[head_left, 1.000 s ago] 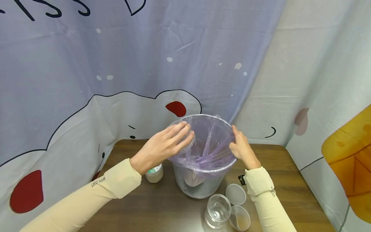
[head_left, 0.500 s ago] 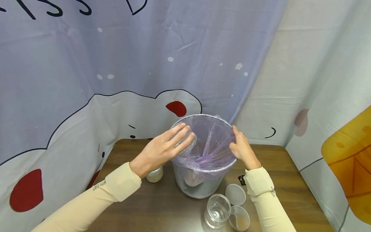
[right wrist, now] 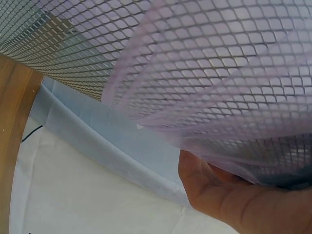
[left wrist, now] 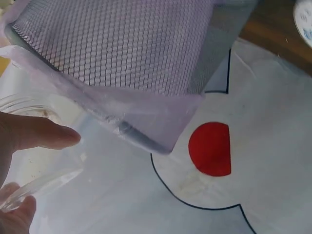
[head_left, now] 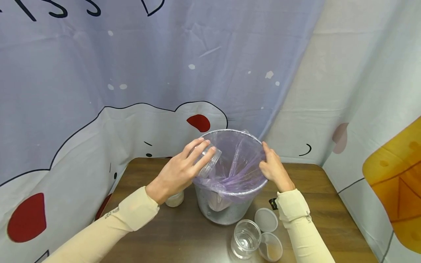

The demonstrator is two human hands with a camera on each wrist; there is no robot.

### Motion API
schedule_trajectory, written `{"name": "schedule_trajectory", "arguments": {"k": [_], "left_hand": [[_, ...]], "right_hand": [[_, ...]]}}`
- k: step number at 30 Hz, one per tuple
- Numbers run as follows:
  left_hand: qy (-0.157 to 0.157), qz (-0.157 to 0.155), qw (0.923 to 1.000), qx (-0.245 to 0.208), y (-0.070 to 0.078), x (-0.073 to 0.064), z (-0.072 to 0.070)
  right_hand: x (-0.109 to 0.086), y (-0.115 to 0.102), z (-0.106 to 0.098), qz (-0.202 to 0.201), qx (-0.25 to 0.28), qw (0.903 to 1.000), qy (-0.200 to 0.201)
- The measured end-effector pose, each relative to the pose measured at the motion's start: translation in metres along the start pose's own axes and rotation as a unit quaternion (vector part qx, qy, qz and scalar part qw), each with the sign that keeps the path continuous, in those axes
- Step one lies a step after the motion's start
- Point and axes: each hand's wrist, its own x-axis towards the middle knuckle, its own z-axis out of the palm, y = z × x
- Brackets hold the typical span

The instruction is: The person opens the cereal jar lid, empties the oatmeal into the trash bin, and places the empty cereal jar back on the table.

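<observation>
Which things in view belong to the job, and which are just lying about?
In the job:
tilted jar, held in the left hand
bin, its rim gripped by the right hand
purple bag lining it

Apparently just lying about:
clear jar on the table
round lids beside it
pale jar near the bin

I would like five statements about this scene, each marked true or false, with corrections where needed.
A translucent purple plastic bag lines the silver metal mesh bin. True.
The right hand's grip is at this bin's edge. True.
The left hand's grip is empty. False: it holds a tilted transparent cylindrical jar.
The open transparent round jar in front of the bin lies sideways. False: it stands upright on the brown wooden table.
A round whitish lid lies beside that jar. True.
</observation>
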Motion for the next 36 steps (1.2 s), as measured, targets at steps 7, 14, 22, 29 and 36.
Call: {"name": "schedule_trajectory", "arguments": {"k": [7, 14, 22, 29, 36], "left_hand": [[0.015, -0.018, 0.9993, -0.030, 0.000, -0.005, 0.003], [0.035, -0.038, 0.9969, -0.059, 0.000, -0.006, 0.005], [0.027, -0.029, 0.9984, -0.039, -0.001, -0.003, 0.004], [0.006, -0.004, 0.9996, -0.027, -0.004, 0.001, 0.007], [-0.021, 0.040, 0.9990, 0.004, -0.006, 0.004, 0.010]], "right_hand": [[0.000, -0.001, 0.000, 0.002, 0.001, 1.0000, -0.003], [0.000, -0.001, 0.000, 0.006, 0.005, 1.0000, -0.003], [0.000, -0.001, -0.001, 0.009, 0.005, 0.9999, -0.005], [0.001, -0.002, 0.000, 0.009, 0.007, 0.9999, -0.004], [0.000, -0.001, -0.001, 0.005, 0.006, 1.0000, -0.002]]}}
